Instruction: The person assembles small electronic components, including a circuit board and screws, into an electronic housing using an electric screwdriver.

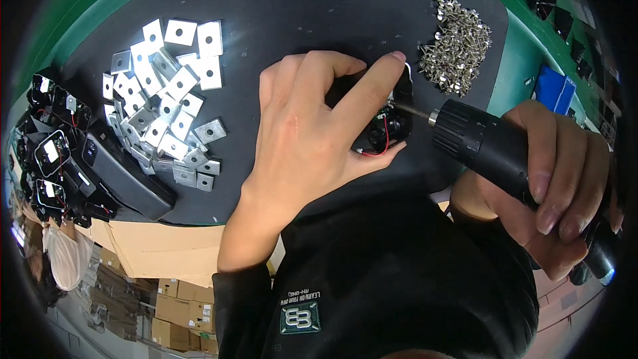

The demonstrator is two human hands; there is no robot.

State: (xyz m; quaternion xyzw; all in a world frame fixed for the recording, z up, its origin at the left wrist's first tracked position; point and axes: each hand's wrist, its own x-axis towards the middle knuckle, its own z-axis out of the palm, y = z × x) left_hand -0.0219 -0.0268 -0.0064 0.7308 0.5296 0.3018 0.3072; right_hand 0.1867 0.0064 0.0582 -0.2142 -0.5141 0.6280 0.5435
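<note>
My left hand (pixel 302 123) is closed around a small black plastic housing (pixel 401 126) on the dark work mat, the fingers over its top and the thumb along its near side. A red wire and part of a green circuit board show inside the housing; the rest lies under my fingers. In my right hand (pixel 565 179) is a black electric screwdriver (pixel 482 143), gripped and tilted to the left. Its thin bit (pixel 413 112) reaches into the housing next to my index finger. Whether a screw sits under the tip, I cannot tell.
Square metal plates with holes (pixel 179 82) lie heaped on the mat's left. A pile of small screws (pixel 458 46) sits at the far right. Black housings (pixel 56 153) with wires crowd the left edge, beside a long black part (pixel 126 169). Right of the mat is a blue box (pixel 555 90).
</note>
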